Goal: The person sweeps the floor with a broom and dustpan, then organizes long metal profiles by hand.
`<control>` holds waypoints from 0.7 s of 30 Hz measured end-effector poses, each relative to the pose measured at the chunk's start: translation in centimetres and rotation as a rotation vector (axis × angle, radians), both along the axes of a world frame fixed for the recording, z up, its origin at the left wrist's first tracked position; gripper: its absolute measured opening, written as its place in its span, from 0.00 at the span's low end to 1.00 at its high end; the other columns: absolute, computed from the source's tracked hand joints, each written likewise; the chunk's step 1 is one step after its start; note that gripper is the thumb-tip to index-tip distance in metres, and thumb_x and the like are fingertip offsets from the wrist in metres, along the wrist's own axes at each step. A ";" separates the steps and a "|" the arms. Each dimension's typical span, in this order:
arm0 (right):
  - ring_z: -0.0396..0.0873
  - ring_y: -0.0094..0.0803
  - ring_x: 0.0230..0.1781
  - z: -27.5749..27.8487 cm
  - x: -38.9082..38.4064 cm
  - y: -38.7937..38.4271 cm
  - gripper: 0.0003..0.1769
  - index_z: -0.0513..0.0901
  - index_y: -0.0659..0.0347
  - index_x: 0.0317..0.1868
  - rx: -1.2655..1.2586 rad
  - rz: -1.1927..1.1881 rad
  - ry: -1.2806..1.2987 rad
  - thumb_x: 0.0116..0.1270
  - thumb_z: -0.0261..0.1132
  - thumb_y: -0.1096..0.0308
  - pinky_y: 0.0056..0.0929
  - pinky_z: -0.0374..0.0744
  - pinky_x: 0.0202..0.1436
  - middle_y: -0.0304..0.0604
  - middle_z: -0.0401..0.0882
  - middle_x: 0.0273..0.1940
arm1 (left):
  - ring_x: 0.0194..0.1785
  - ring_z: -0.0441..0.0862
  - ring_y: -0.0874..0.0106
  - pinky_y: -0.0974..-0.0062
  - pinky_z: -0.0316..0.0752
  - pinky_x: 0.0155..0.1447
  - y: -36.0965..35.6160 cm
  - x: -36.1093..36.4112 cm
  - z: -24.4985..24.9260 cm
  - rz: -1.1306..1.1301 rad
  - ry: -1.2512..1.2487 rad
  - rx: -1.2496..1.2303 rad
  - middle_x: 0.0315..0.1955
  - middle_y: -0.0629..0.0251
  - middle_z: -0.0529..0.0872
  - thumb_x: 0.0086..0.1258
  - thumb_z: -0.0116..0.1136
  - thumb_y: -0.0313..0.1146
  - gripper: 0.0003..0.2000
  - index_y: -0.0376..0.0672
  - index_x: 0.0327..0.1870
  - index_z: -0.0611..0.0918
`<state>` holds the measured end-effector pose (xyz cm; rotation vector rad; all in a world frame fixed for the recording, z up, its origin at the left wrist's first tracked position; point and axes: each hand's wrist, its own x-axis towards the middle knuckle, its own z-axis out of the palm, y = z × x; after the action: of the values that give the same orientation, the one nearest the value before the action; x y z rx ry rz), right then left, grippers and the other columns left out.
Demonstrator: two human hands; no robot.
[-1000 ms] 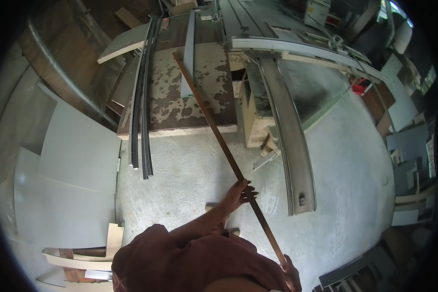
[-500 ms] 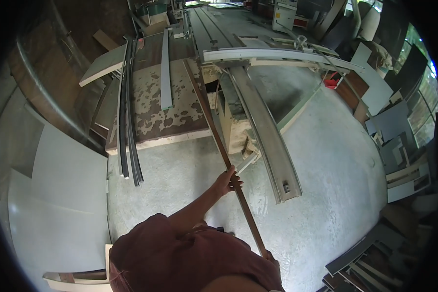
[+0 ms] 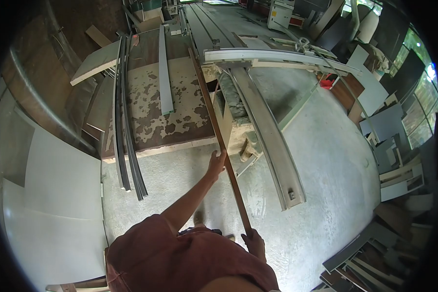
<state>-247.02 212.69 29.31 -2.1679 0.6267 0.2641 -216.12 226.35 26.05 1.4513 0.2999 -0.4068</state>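
I hold a long, thin brown wooden strip (image 3: 214, 121) that runs from my body up over the worn worktable (image 3: 180, 121). My left hand (image 3: 216, 163) grips the strip at its middle, just in front of the table's near edge. Close to my body, my right hand (image 3: 254, 242) holds the strip's near end. The far end of the strip lies over the table's right side, near the saw machine's rail (image 3: 265, 126).
Several long dark strips (image 3: 124, 126) and a grey strip (image 3: 164, 73) lie on the table. Large grey panels (image 3: 58, 194) lean at the left. Boards (image 3: 389, 146) are stacked along the right wall. Bare concrete floor (image 3: 336, 170) spreads at the right.
The strip has slid forward over the table. My left hand moved up toward the table edge, and my right hand came further into view at the strip's near end.
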 end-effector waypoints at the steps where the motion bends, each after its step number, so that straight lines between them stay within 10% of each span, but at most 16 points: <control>1: 0.78 0.36 0.26 -0.3 1.2 0.6 0.21 0.74 0.62 0.44 -0.008 0.014 -0.012 0.54 0.64 0.57 0.34 0.73 0.31 0.46 0.78 0.25 | 0.51 0.71 0.57 0.62 0.70 0.49 0.2 -0.5 -0.8 0.005 -0.107 0.093 0.47 0.47 0.72 0.61 0.48 0.56 0.38 0.37 0.63 0.53; 21: 0.64 0.18 0.17 2.6 18.2 9.5 0.18 0.68 0.62 0.49 0.604 -0.131 -0.015 0.63 0.56 0.61 0.18 0.65 0.17 0.33 0.67 0.20 | 0.52 0.71 0.53 0.64 0.67 0.53 4.9 4.6 2.9 0.096 -0.636 0.218 0.48 0.41 0.72 0.65 0.51 0.43 0.32 0.30 0.61 0.54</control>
<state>-228.82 222.14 31.94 -1.5426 0.5856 0.3186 -211.48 231.26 28.94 1.6905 -0.1039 0.1806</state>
